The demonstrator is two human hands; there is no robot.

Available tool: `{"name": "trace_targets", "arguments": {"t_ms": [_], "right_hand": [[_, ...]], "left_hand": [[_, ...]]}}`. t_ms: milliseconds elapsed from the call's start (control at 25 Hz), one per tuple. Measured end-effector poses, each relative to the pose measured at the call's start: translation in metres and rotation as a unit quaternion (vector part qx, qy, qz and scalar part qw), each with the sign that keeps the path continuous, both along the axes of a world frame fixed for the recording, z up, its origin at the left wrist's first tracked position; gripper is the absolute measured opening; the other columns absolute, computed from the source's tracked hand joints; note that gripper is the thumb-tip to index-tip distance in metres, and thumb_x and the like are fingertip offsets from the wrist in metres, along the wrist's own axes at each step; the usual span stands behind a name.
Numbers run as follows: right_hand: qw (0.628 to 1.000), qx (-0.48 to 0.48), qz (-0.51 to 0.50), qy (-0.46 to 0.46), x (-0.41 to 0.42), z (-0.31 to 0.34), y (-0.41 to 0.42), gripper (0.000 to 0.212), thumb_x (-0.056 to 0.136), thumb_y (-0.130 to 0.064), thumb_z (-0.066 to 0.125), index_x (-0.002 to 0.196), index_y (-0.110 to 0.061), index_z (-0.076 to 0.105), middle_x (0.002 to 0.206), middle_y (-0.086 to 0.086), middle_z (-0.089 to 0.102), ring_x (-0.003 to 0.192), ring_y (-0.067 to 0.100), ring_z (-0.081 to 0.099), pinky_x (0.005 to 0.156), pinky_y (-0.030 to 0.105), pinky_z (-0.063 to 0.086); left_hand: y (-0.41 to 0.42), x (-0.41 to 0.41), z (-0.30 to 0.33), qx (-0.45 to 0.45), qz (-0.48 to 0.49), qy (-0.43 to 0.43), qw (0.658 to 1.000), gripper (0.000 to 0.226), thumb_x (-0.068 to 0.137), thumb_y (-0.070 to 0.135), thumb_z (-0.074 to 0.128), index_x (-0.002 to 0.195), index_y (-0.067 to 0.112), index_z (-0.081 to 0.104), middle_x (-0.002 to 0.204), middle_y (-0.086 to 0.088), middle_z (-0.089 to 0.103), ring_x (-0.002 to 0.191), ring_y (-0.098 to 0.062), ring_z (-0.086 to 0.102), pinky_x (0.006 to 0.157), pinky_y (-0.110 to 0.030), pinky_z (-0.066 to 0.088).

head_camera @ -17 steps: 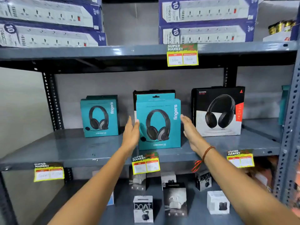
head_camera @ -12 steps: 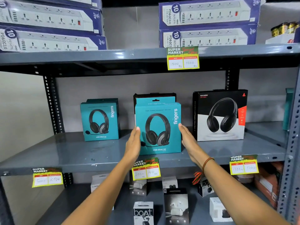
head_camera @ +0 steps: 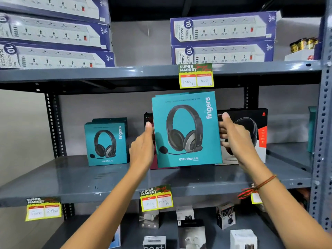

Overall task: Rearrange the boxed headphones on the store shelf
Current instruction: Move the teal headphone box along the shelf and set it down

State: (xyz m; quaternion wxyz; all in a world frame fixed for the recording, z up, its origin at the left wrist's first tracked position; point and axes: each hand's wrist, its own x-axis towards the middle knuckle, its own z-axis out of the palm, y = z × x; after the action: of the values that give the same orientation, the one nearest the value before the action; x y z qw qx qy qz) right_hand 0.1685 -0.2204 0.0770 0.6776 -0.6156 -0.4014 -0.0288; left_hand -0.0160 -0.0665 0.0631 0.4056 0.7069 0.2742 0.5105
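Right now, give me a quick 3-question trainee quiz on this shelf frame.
1. True or false: both hands, left hand and right hand, grip the big teal headphone box.
2. Which box stands directly behind the right hand? A) black headphone box B) power strip box C) small teal headphone box
3. What two prices are on the upper price tag?

Key: 1 true; 2 A; 3 1500 and 1000 Rs.
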Motion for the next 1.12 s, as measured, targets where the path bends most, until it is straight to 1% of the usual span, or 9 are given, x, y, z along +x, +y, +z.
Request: {"name": "trace_targets", "arguments": {"t_ms": [80, 280, 440, 600, 720, 840, 920, 1000, 1120], "right_hand": [[1.0, 0.0, -0.015, -0.025, -0.002, 0.001, -0.006, 0.048, 0.071, -0.091, 0.035, 0.07, -0.06, 0.071, 0.077, -0.016, 0.078, 0.088, 0.011, 0.074, 0.08, 0.043, 0.062], [0.999, -0.016, 0.022, -0.046, -0.009, -0.008, 0.007, 0.062, 0.068, -0.095, 0.032, 0.072, -0.049, 0.073, 0.081, -0.013, 0.078, 0.091, 0.017, 0.074, 0.087, 0.05, 0.06], [0.991, -0.033, 0.118, -0.057, -0.031, -0.022, 0.048, 0.045, 0.067, -0.096, 0.035, 0.085, -0.069, 0.067, 0.089, -0.04, 0.072, 0.091, -0.014, 0.068, 0.075, 0.019, 0.056], [0.973, -0.074, 0.209, -0.058, -0.071, -0.038, 0.115, 0.023, 0.076, -0.087, 0.04, 0.087, -0.079, 0.059, 0.094, -0.052, 0.064, 0.101, -0.024, 0.059, 0.079, 0.011, 0.048], [0.963, -0.108, 0.243, -0.051, -0.095, -0.045, 0.169, 0.025, 0.081, -0.082, 0.039, 0.093, -0.076, 0.059, 0.109, -0.045, 0.065, 0.112, -0.016, 0.059, 0.098, 0.027, 0.047], [0.952, -0.138, 0.274, -0.026, -0.116, -0.045, 0.22, 0.043, 0.073, -0.089, 0.041, 0.103, -0.065, 0.06, 0.124, -0.031, 0.064, 0.119, -0.007, 0.058, 0.107, 0.034, 0.043], [0.943, -0.162, 0.29, -0.025, -0.126, -0.047, 0.248, 0.075, 0.065, -0.095, 0.04, 0.127, -0.055, 0.057, 0.14, -0.022, 0.059, 0.127, -0.005, 0.054, 0.111, 0.034, 0.039], [0.941, -0.199, 0.272, -0.028, -0.13, -0.05, 0.272, 0.114, 0.059, -0.099, 0.038, 0.154, -0.035, 0.038, 0.161, -0.007, 0.038, 0.146, 0.011, 0.037, 0.121, 0.044, 0.028], [0.936, -0.222, 0.275, -0.008, -0.135, -0.056, 0.292, 0.12, 0.062, -0.097, 0.038, 0.16, -0.03, 0.021, 0.168, -0.008, 0.021, 0.152, 0.015, 0.024, 0.123, 0.048, 0.022]], "left_hand": [[-0.008, 0.0, 0.001, 0.016, 0.006, 0.001, 1.0, 0.076, 0.073, 0.083, 0.012, 0.09, 0.027, 0.06, 0.105, -0.016, 0.077, 0.106, -0.037, 0.067, 0.104, -0.059, 0.047], [-0.003, -0.01, -0.012, 0.015, 0.053, 0.003, 0.998, 0.067, 0.076, 0.082, 0.01, 0.068, 0.033, 0.055, 0.093, -0.007, 0.073, 0.1, -0.034, 0.067, 0.096, -0.055, 0.05], [0.025, -0.038, -0.026, 0.045, 0.122, -0.004, 0.992, 0.096, 0.077, 0.082, 0.004, 0.098, 0.019, 0.074, 0.08, 0.007, 0.068, 0.077, -0.009, 0.06, 0.068, -0.025, 0.039], [0.08, -0.086, -0.035, 0.038, 0.194, 0.02, 0.98, 0.092, 0.083, 0.078, 0.001, 0.109, 0.026, 0.073, 0.109, -0.01, 0.073, 0.1, -0.033, 0.06, 0.084, -0.039, 0.029], [0.127, -0.115, -0.04, -0.006, 0.22, 0.043, 0.975, 0.09, 0.083, 0.076, 0.003, 0.116, 0.029, 0.072, 0.123, -0.021, 0.071, 0.109, -0.039, 0.058, 0.087, -0.043, 0.032], [0.179, -0.137, -0.045, -0.052, 0.207, 0.049, 0.976, 0.087, 0.081, 0.08, 0.006, 0.113, 0.031, 0.072, 0.133, -0.021, 0.067, 0.113, -0.038, 0.058, 0.095, -0.046, 0.039], [0.211, -0.146, -0.05, -0.088, 0.17, 0.031, 0.981, 0.082, 0.08, 0.082, 0.011, 0.114, 0.037, 0.07, 0.137, -0.018, 0.066, 0.112, -0.034, 0.06, 0.1, -0.043, 0.043], [0.239, -0.15, -0.057, -0.121, 0.132, 0.01, 0.984, 0.084, 0.086, 0.081, 0.017, 0.131, 0.031, 0.067, 0.145, -0.017, 0.062, 0.129, -0.038, 0.059, 0.112, -0.054, 0.043], [0.266, -0.155, -0.064, -0.153, 0.105, 0.016, 0.983, 0.091, 0.086, 0.085, 0.019, 0.149, 0.03, 0.054, 0.154, -0.015, 0.054, 0.141, -0.039, 0.05, 0.116, -0.06, 0.038]]}}
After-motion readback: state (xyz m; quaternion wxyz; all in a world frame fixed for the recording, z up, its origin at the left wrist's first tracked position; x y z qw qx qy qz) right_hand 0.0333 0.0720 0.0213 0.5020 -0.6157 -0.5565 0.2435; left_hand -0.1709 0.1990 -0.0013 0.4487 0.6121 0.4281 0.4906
